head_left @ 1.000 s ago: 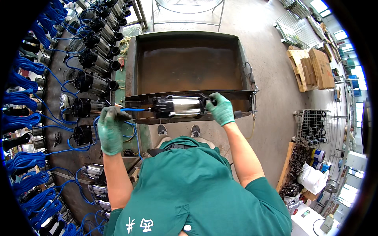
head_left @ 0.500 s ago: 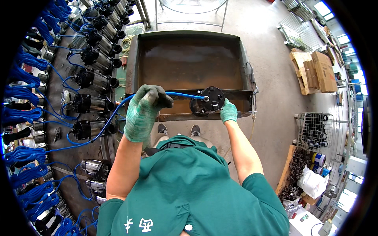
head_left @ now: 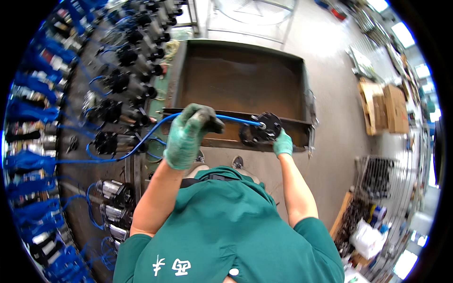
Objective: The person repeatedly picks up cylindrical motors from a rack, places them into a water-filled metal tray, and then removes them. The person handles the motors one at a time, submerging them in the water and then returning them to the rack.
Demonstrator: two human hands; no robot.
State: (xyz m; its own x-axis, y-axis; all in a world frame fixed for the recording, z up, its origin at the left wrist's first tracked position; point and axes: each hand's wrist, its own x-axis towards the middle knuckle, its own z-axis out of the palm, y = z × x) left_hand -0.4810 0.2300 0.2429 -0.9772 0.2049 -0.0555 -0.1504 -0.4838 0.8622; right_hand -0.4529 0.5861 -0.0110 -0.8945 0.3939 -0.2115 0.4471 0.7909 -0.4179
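Note:
A submersible pump (head_left: 269,123) with a round black top hangs or rests over the near section of a metal water tank (head_left: 180,80). Gloved in green, my right hand (head_left: 283,143) is closed on the pump's right side; its fingertips are partly hidden. A blue cable (head_left: 236,119) runs from the pump's top leftward through my left hand (head_left: 186,137), also gloved, whose fingers are curled around it. Beyond that hand the cable bends down toward the left. Whether the pump's lower body touches water cannot be made out.
On the left, a dark bench (head_left: 78,125) carries rows of similar pumps (head_left: 118,112) and bundled blue cables (head_left: 33,162). Cardboard (head_left: 395,108) stands on the right floor, with a wire basket (head_left: 377,177) and a white bag (head_left: 368,238) nearer me. A round-topped metal frame stands beyond the tank.
The view has shifted, so the scene sits further right and slightly turned. The pump appears more tilted. Both hands keep their holds on pump and cable.

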